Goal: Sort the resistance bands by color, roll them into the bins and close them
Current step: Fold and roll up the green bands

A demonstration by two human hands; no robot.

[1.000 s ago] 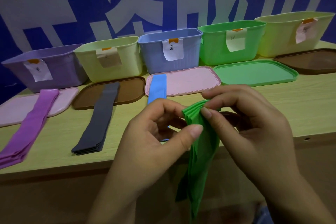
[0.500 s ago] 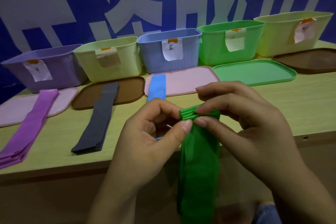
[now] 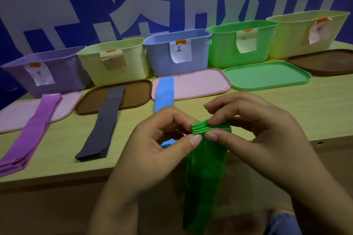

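Green bands (image 3: 205, 173): one stack, long axis vertical, top ends layered and level, rest hanging below the table (image 3: 286, 105) edge. Left hand (image 3: 152, 143) and right hand (image 3: 254, 129) both pinch the top end, thumb under, fingers curled over.

Bands on table, each a flat stack lengthwise front to back: purple (image 3: 32, 133), grey (image 3: 104, 126), blue (image 3: 163, 95).

Bins: five, open, in a row behind. Lids: five, flat before the bins.

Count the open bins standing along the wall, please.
5, in one row from left: purple bin, pale yellow-green bin, blue bin, green bin, yellow bin. None seems hidden.
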